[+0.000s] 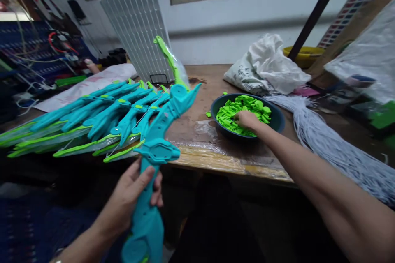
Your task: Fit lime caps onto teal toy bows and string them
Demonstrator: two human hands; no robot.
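Observation:
My left hand [135, 191] is wrapped round the middle of a turquoise plastic toy bow [157, 148], held upright in front of the table. One lime green limb [169, 59] with a clear film sticks up from the bow's top; its lower end runs out of view. My right hand [249, 121] reaches into a dark round basin [279, 121] heaped with small lime green plastic pieces [240, 107]. Its fingers are curled together among the pieces, and their tips are hidden, so what they pinch does not show.
Several similar toy bows [108, 111] lie stacked on the table's left. A bundle of white cords [321, 131] hangs over the right edge. Behind the basin sit a white sack [262, 65] and a yellow basin [305, 53]. A ribbed grey panel [135, 28] leans on the wall.

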